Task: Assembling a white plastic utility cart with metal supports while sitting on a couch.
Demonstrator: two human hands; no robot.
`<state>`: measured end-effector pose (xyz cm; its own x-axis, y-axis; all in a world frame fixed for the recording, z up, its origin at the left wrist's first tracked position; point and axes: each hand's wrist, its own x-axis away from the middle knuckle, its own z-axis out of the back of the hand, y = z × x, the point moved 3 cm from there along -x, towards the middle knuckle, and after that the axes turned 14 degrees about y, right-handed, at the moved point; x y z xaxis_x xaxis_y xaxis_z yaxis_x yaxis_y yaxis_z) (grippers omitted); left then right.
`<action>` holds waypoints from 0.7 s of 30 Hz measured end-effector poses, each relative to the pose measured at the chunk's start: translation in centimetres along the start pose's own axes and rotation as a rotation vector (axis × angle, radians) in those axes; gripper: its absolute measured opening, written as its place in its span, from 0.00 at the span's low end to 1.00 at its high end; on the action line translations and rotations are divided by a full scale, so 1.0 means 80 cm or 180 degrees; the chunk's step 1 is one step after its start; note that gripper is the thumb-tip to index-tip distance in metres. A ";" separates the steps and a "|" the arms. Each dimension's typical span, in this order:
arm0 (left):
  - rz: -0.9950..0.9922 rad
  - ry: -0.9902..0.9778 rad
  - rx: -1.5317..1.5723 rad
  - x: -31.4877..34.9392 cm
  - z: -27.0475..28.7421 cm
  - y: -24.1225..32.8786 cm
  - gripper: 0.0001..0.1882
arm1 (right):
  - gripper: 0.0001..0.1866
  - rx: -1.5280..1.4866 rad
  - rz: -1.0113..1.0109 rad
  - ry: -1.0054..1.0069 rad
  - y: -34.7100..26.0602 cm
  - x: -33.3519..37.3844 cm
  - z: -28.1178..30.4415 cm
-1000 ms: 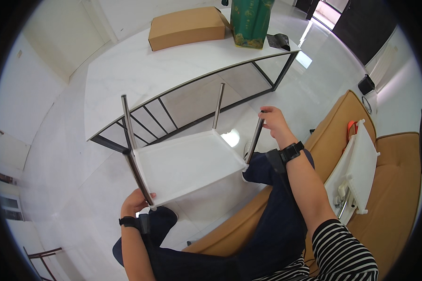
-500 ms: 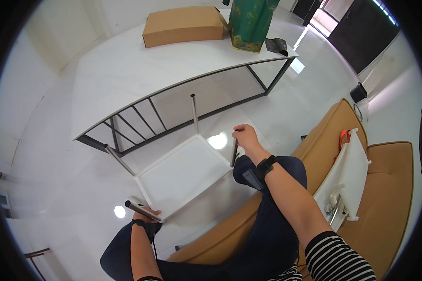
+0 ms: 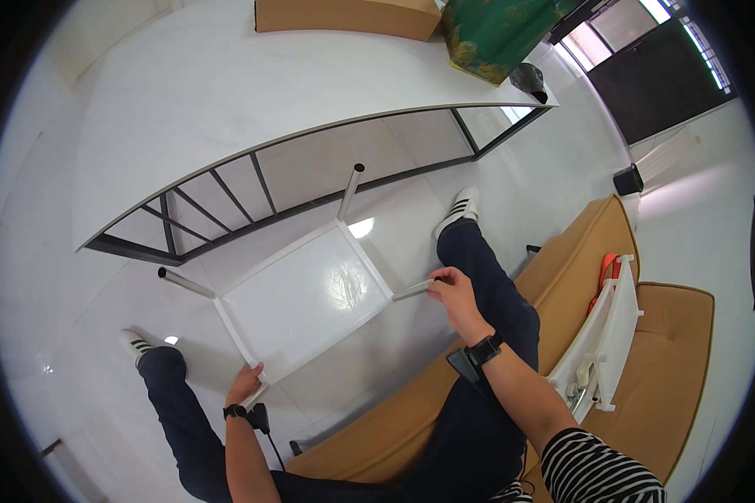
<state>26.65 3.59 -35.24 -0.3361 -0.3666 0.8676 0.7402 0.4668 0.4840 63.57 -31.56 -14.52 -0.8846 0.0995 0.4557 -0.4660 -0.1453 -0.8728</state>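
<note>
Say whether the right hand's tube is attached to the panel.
Attached, seemingly: the tube meets a corner of the white panel; the right hand holds its other end.

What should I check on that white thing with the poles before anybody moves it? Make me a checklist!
1. Left hand at the white panel's near-left corner: ok.
2. Right hand on the end of the right pole: ok.
3. Left pole and far pole in their corners: ok, both meet the panel there.
4. Pole at the near-left corner: cannot tell, the hand covers most of that spot.
5. Shoes away from the panel: ok, the left shoe and right shoe are both apart from it.
6. Poles fastened tightly: cannot tell by looking.
</note>
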 end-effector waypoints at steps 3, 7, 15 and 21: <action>0.0244 -0.0114 -0.0153 0.012 -0.039 0.000 0.31 | 0.10 0.0100 -0.0022 0.0187 0.007 -0.004 0.017; 0.0453 -0.0421 0.0782 0.025 -0.082 0.001 0.35 | 0.09 0.0335 0.0117 0.0438 0.019 -0.007 0.051; 0.0392 -0.0338 0.1041 0.062 -0.026 -0.006 0.38 | 0.17 0.1302 0.0324 -0.0037 0.012 0.029 0.036; -0.0338 -0.0614 -0.0630 0.184 -0.001 0.102 0.33 | 0.15 0.0694 0.0888 -0.0655 -0.079 0.103 0.123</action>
<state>27.78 1.95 -18.57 -0.5082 -0.2365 0.8281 0.7878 0.2610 0.5580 58.99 -39.48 -3.51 -0.9530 -0.1691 0.2515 -0.1814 -0.3463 -0.9204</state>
